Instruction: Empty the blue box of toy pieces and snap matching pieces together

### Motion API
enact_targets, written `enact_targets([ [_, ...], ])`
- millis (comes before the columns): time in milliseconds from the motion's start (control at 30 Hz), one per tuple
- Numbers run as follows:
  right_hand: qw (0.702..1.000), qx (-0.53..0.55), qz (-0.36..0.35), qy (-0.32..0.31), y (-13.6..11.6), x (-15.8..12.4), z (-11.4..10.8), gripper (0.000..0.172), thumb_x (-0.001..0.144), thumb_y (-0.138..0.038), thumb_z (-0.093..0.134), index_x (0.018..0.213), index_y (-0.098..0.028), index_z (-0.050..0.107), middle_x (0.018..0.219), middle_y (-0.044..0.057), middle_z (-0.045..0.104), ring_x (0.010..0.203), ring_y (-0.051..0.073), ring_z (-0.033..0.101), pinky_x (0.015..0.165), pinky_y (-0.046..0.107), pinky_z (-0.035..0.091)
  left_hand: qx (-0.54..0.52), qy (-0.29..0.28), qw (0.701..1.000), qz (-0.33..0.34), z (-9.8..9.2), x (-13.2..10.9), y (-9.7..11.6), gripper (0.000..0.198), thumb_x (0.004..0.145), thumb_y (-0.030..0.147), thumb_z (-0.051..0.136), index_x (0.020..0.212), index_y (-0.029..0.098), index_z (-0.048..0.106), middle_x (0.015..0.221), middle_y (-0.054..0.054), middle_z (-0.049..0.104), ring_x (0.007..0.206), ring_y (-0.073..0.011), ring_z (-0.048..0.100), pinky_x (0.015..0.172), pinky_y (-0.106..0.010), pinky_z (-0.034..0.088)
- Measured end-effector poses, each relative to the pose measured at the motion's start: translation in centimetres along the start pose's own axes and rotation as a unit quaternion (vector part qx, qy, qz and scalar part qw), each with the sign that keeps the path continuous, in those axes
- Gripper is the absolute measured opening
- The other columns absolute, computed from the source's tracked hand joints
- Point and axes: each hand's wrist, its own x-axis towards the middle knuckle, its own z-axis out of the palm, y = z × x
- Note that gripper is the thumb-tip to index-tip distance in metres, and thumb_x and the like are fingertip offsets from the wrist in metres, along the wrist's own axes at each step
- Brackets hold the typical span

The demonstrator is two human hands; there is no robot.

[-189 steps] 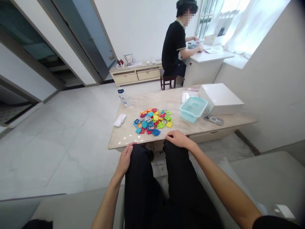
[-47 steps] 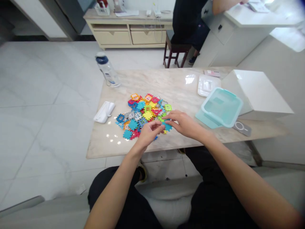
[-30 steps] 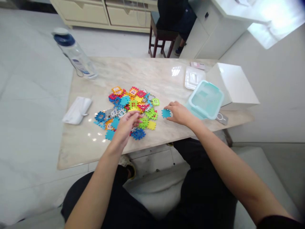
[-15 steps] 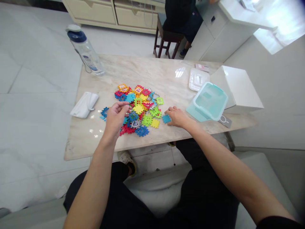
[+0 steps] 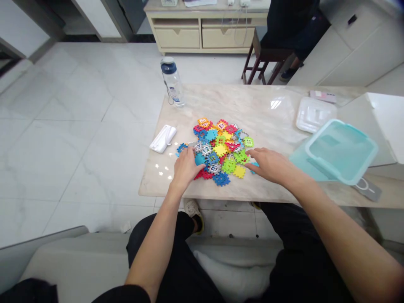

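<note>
A heap of colourful plastic interlocking building pieces [image 5: 220,150], some with window grilles, lies on the marble-topped table [image 5: 261,107]. At the heap's left side, my left hand [image 5: 185,168] has its thumb and fingers apart, beside a light-blue piece [image 5: 200,159] and red pieces. My right hand [image 5: 268,165] is at the right side, fingers spread close to the green pieces [image 5: 241,157]. Under its thumb a blue piece [image 5: 254,168] is partly hidden. Neither hand visibly grips a piece.
To the left are a clear water bottle [image 5: 174,86] and a white pack [image 5: 163,138]. On the right stand a teal bin [image 5: 303,159], a clear lid [image 5: 315,114], a white box [image 5: 385,122] and a grey phone-like object [image 5: 369,189]. A person [image 5: 290,25] sits on a stool beyond.
My view has swung left. My left hand has lowered from above the heap to its left edge, its fingers spreading. My right hand has moved off the blue piece towards the green pieces.
</note>
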Motion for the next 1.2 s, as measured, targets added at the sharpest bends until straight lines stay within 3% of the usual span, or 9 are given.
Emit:
enact_targets([
  [133,1.000,0.011,-0.016,-0.014,-0.7,0.1,0.1,0.038,0.113,-0.044,0.060,0.136,-0.017,0.073,0.139,0.021,0.078,0.124,0.038,0.077,0.103,0.047,0.061,0.008,-0.018,1.000,-0.018,0.1,0.0,0.7,0.057,0.089,0.031,0.086,0.139,0.019,0.060,0.138,-0.019,0.073,0.126,-0.0389,0.070,0.101,-0.048,0.058],
  [233,0.999,0.034,-0.037,-0.018,-0.9,-0.3,-0.4,0.042,0.115,-0.043,0.055,0.143,-0.015,0.069,0.142,0.020,0.077,0.129,0.037,0.076,0.108,0.047,0.061,-0.003,0.009,0.999,-0.030,-0.2,-0.2,0.6,0.052,0.089,0.028,0.081,0.138,0.021,0.063,0.135,-0.018,0.076,0.123,-0.0389,0.072,0.096,-0.046,0.058],
  [367,0.999,0.044,-0.030,-0.008,-0.9,-0.9,-1.0,0.043,0.116,-0.042,0.054,0.144,-0.014,0.069,0.145,0.021,0.075,0.133,0.037,0.074,0.112,0.048,0.060,-0.157,0.080,0.983,-0.046,-0.6,-0.1,0.0,0.029,0.088,0.030,0.083,0.115,0.020,0.076,0.109,-0.012,0.082,0.102,-0.0320,0.076,0.092,-0.043,0.058],
  [467,0.998,0.051,-0.020,0.005,-0.7,-0.9,-0.8,0.039,0.116,-0.042,0.056,0.141,-0.017,0.071,0.142,0.020,0.077,0.133,0.037,0.074,0.112,0.049,0.060,-0.386,0.086,0.916,-0.071,-0.2,0.6,0.8,0.028,0.080,0.036,0.092,0.096,0.019,0.078,0.092,-0.008,0.080,0.083,-0.0234,0.074,0.082,-0.036,0.058],
  [633,0.986,0.145,-0.039,0.072,-1.4,-0.3,-0.7,0.049,0.113,-0.045,0.062,0.156,-0.021,0.061,0.150,0.016,0.073,0.136,0.034,0.073,0.115,0.049,0.059,-0.666,-0.022,0.731,-0.145,0.8,0.2,5.5,0.060,0.060,0.045,0.106,0.101,0.020,0.071,0.087,-0.003,0.080,0.074,-0.0164,0.073,0.071,-0.027,0.058],
  [800,0.977,0.171,-0.064,0.111,-3.9,-0.1,-1.7,0.071,0.103,-0.050,0.080,0.161,-0.020,0.054,0.159,0.019,0.067,0.147,0.038,0.065,0.121,0.055,0.056,-0.726,-0.097,0.661,-0.161,1.7,-1.2,9.5,0.066,0.057,0.042,0.109,0.105,0.020,0.070,0.081,0.001,0.076,0.072,-0.0133,0.071,0.074,-0.026,0.061],
  [900,0.980,0.152,-0.053,0.116,-4.7,0.1,-2.3,0.062,0.101,-0.035,0.082,0.156,-0.021,0.057,0.152,0.018,0.071,0.142,0.037,0.068,0.118,0.054,0.057,-0.718,-0.135,0.666,-0.149,2.2,-1.8,10.3,0.061,0.059,0.043,0.109,0.100,0.020,0.070,0.081,0.002,0.074,0.072,-0.0127,0.069,0.075,-0.027,0.060],
  [1100,0.976,0.148,-0.130,0.087,-4.2,0.1,-3.1,0.051,0.098,-0.013,0.073,0.148,-0.022,0.067,0.145,0.015,0.072,0.138,0.034,0.068,0.118,0.053,0.056,-0.596,-0.091,0.796,-0.051,2.0,-2.0,9.8,0.043,0.072,0.052,0.101,0.087,0.018,0.079,0.079,0.001,0.069,0.070,-0.0117,0.059,0.067,-0.025,0.047],
  [1200,0.970,0.169,-0.143,0.102,-3.3,-0.3,-3.3,0.064,0.101,-0.014,0.071,0.161,-0.027,0.057,0.157,0.014,0.067,0.146,0.033,0.063,0.123,0.056,0.053,-0.589,-0.079,0.803,-0.045,1.7,-2.1,9.3,0.043,0.073,0.053,0.099,0.084,0.018,0.076,0.076,0.001,0.070,0.069,-0.0123,0.059,0.065,-0.026,0.046],
])
